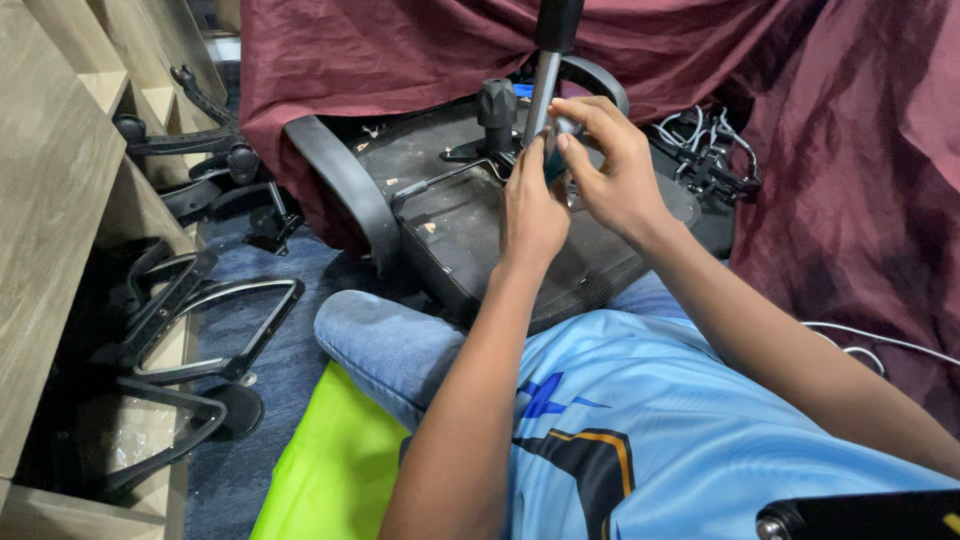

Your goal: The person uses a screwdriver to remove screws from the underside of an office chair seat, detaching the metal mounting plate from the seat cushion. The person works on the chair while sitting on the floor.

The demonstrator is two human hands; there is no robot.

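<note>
An upturned black office chair seat (470, 225) rests against my knee, its underside facing me. A silver gas cylinder (541, 95) with a black top rises from the seat's mechanism. My left hand (530, 205) and my right hand (605, 165) meet at the base of the cylinder, fingers pinched together on a small dark part (556, 150) that is mostly hidden between them. A black knob (496, 103) stands just left of the cylinder. One armrest (345, 185) curves along the seat's left edge.
Maroon cloth (840, 150) hangs behind and to the right. Wooden shelving (55, 200) on the left holds black chair armrest frames (185, 320). More chair parts (215, 165) lie on blue carpet. Coiled wires (705, 145) sit right of the seat. A lime-green sheet (325, 470) lies under me.
</note>
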